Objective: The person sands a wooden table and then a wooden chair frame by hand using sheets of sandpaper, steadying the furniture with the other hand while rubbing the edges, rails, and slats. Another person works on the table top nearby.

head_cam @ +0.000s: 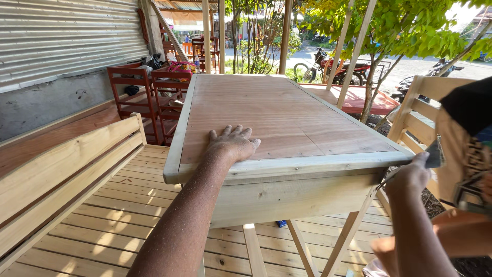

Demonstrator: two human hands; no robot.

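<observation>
My left hand lies flat, palm down, on the plywood top of a wooden table, close to the near edge, and holds nothing. My right hand is at the table's near right corner, closed around a small grey flat tool whose kind I cannot tell. The tool sits just off the pale frame strip that runs along the near edge. The table's pale apron and slanted legs show below.
A pale slatted bench stands at left on a slat floor. Red wooden racks stand behind it by a corrugated wall. A slatted chair frame is at right. Black and tan fabric hangs close at far right. Motorbikes and trees are beyond.
</observation>
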